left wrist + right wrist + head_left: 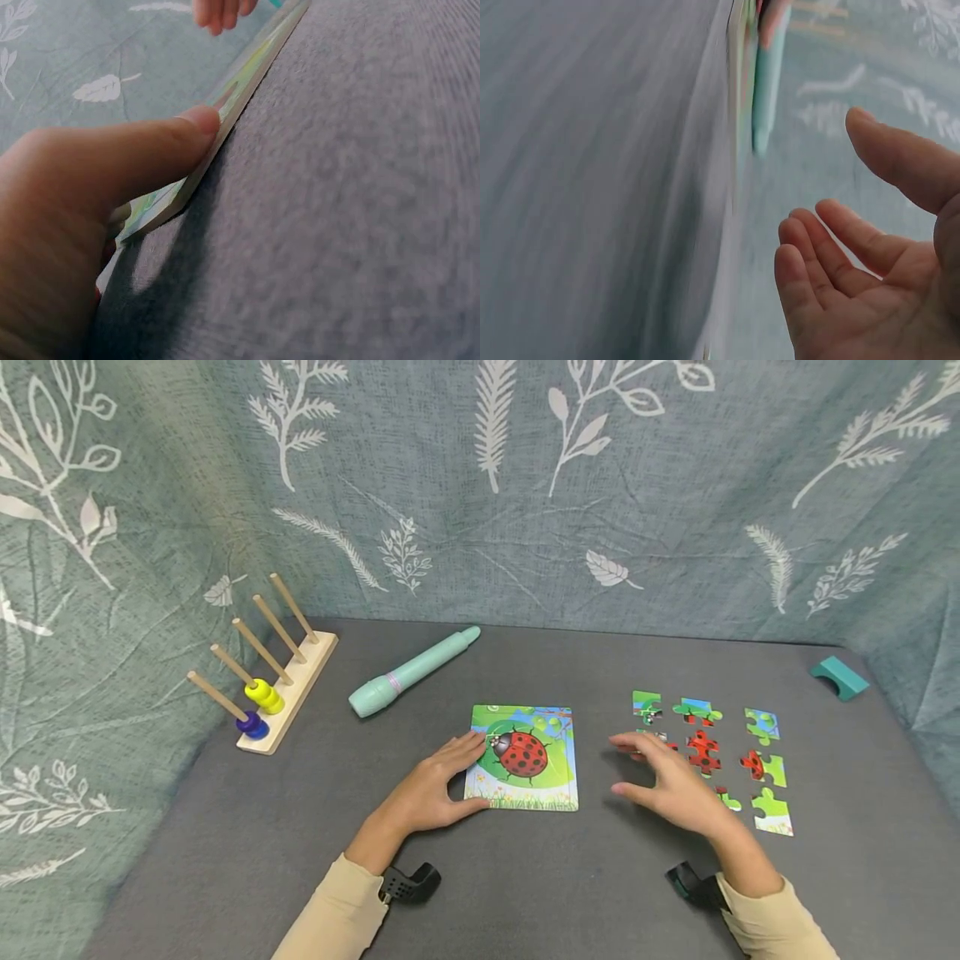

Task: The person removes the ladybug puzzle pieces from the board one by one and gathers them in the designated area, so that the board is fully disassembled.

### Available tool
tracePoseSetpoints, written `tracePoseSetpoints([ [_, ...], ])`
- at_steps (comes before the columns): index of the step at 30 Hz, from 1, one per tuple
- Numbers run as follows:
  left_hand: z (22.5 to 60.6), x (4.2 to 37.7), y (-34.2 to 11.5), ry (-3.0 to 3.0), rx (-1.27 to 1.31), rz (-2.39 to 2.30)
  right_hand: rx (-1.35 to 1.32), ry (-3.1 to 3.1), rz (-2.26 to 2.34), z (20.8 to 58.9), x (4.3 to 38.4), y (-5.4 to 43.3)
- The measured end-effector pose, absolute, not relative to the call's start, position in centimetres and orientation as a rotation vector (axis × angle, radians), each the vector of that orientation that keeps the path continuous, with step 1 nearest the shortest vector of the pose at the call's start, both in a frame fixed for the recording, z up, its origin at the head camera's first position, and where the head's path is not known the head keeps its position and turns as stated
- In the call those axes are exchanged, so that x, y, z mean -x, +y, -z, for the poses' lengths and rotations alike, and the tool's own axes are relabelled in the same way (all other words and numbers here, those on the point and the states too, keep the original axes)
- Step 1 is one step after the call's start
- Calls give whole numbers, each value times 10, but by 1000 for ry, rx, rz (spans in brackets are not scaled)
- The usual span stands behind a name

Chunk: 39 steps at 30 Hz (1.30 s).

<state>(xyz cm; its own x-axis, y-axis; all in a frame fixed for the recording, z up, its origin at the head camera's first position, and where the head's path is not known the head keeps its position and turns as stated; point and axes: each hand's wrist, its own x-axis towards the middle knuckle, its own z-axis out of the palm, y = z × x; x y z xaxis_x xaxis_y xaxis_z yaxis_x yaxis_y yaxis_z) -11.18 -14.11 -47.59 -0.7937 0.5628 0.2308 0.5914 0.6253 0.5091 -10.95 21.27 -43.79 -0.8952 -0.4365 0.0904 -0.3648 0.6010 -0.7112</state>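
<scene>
A square puzzle board (522, 755) with a ladybug picture lies flat on the table. My left hand (438, 783) rests on its left side, fingers and thumb spread apart. In the left wrist view the thumb (169, 146) touches the board's near edge. To the right of the board, my right hand (671, 783) is held above the table, thumb and fingers apart with nothing between them. Loose jigsaw pieces (703, 753) lie beside and beyond the right hand, which hides some of them. The right wrist view shows the right hand's fingers (836, 259) relaxed, apart from the board.
A wooden peg stand (300, 685) with yellow and blue beads stands at the left. A mint-green microphone-shaped tube (416, 670) lies behind the board. At the far right sits a teal arch block (840, 677). A patterned curtain (525, 527) hangs along the table's back edge.
</scene>
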Motion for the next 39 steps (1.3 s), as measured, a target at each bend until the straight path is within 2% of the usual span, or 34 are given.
tracePoseSetpoints([
  [8, 474, 113, -145, -2822, 967, 691, 857, 2569, 1276, 439, 125, 143],
  [15, 475, 114, -142, -2844, 950, 738, 954, 2488, 1292, 443, 130, 108],
  [29, 477, 113, -144, -2860, 922, 782, 1060, 2626, 1088, 464, 122, 87],
  [39, 479, 114, -142, -2860, 918, 779, 1086, 2637, 1173, 469, 118, 86],
])
